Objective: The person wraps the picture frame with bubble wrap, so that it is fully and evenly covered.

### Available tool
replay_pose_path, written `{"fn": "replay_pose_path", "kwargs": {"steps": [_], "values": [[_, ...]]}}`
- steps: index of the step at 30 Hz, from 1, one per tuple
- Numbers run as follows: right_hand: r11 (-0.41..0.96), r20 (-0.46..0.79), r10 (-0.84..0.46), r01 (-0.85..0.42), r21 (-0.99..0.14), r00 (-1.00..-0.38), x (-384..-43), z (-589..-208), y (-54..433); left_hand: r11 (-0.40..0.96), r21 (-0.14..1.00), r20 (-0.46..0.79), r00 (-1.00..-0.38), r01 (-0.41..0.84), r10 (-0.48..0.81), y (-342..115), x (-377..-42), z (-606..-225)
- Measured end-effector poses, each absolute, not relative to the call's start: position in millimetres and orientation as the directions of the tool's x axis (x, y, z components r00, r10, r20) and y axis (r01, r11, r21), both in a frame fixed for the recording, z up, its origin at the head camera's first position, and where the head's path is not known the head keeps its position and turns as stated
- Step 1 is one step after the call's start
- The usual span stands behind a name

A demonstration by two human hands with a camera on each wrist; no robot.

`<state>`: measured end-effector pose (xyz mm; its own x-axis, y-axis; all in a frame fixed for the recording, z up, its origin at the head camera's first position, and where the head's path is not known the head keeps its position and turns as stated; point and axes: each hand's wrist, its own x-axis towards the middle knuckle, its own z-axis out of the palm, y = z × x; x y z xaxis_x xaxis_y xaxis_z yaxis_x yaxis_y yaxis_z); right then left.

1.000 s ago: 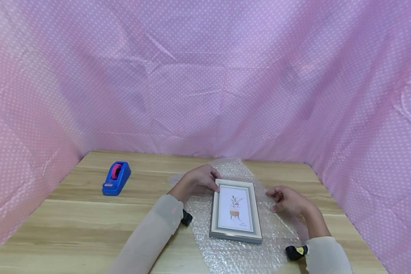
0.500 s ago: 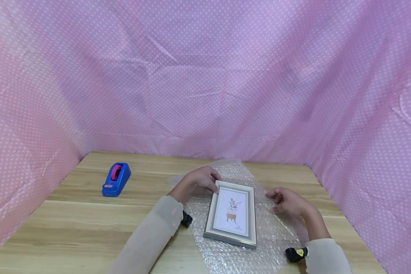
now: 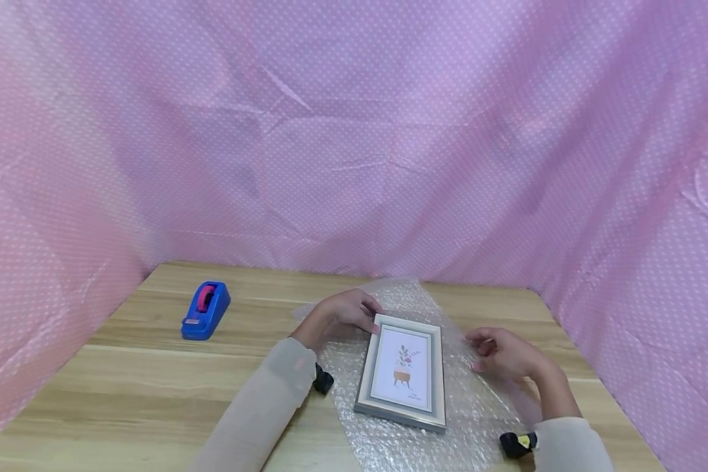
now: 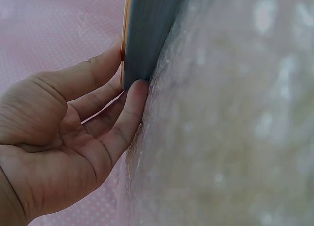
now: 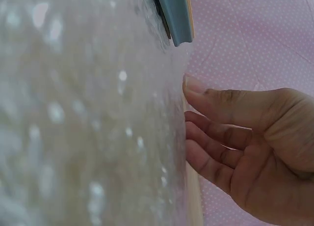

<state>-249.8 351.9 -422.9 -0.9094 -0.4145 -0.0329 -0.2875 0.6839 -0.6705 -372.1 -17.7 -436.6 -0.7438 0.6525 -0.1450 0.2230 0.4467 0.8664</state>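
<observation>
"What's furthest left?"
"A blue tape dispenser (image 3: 208,311), seen only from the head. Next, the left hand (image 3: 343,308) pinches the picture frame (image 3: 402,370) at its upper left; its wrist view shows fingers (image 4: 128,120) the head view hides."
"The frame's place?"
"On bubble wrap (image 3: 469,396)."
"Right hand (image 3: 510,355)?"
"Loosely bent, thumb apart, at the wrap's edge; whether touching, I can't quite tell."
</observation>
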Motion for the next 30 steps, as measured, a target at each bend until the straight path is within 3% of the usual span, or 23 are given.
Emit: {"fn": "replay_pose_path", "kwargs": {"steps": [11, 20, 27, 30], "values": [[0.766, -0.133, -0.376, -0.227, -0.602, -0.917, -234.3, -410.9, 368.4, 0.468, 0.857, -0.148, -0.768, 0.215, 0.623, -16.8, -369.7, -439.5], [0.587, -0.287, -0.476, -0.057, -0.808, -0.831, -238.4, -405.4, 376.4, 0.475, 0.848, -0.137, -0.768, 0.236, 0.625, -14.4, -370.1, -441.2], [0.497, -0.175, -0.529, -0.136, -0.857, -0.830, -241.5, -386.4, 381.5, 0.494, 0.842, -0.155, -0.779, 0.218, 0.608, -14.6, -369.6, -438.7], [0.376, -0.099, -0.617, -0.182, -0.908, -0.781, -245.0, -381.5, 380.8, 0.494, 0.843, -0.159, -0.780, 0.211, 0.605, -16.3, -369.6, -436.2]]}}
